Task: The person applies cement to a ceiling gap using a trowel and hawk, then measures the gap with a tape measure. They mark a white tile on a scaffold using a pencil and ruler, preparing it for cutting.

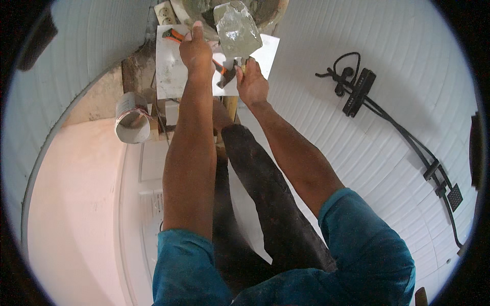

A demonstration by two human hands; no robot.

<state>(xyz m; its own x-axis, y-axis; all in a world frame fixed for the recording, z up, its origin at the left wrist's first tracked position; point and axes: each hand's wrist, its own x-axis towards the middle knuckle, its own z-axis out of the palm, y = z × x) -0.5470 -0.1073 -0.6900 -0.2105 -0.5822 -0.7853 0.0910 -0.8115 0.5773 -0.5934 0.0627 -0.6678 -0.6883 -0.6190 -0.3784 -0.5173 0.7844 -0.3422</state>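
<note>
My right hand [253, 84] grips the short handle of a trowel [238, 31] whose squarish blade is coated with wet grey material. The blade points away from me, over the near rim of a round tub [279, 15] smeared with grey mix. My left hand [196, 52] is closed beside the tub's near rim, thumb up; what its fingers hold, if anything, is hidden. Below both hands lies a hammer [223, 71] with an orange and black handle on a white board [170, 76]. Part of its handle passes behind my left hand.
A stained bucket [133, 125] sits tilted left of the board. A power socket strip [165, 13] is beside the tub. A black shower set [360, 93] with hose and bar runs along the white ribbed wall [306, 66] at right. My dark-trousered legs [260, 173] are below.
</note>
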